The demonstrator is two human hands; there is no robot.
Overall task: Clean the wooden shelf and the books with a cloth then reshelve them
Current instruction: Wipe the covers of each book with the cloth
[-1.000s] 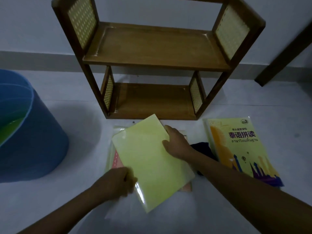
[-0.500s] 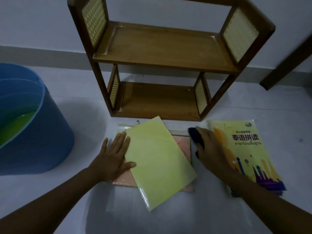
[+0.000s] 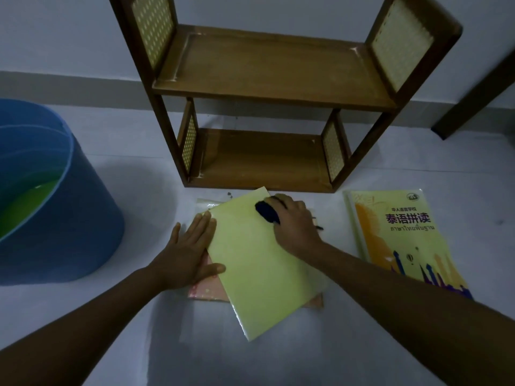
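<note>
On the yellow book [image 3: 259, 263], right fingers [image 3: 278, 200] clutch the dark cloth [image 3: 267, 212]; left fingers [image 3: 204, 227] lie flat

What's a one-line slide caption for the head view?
Right hand wipes plain yellow book with dark cloth; left hand steadies it before wooden shelf.

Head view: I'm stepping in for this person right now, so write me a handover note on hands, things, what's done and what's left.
Left hand: flat, fingers straight, pressing the left edge of the pale green book.
Right hand: grips the dark cloth on that book's far end.
The green book lies askew on a pink book on the floor; the yellow book lies to the right. Wooden shelf stands with both tiers bare. Blue bucket at left.
Done: books off the shelf.
Left: wipe this cover; I cannot tell which books are wiped; reshelve all.
</note>
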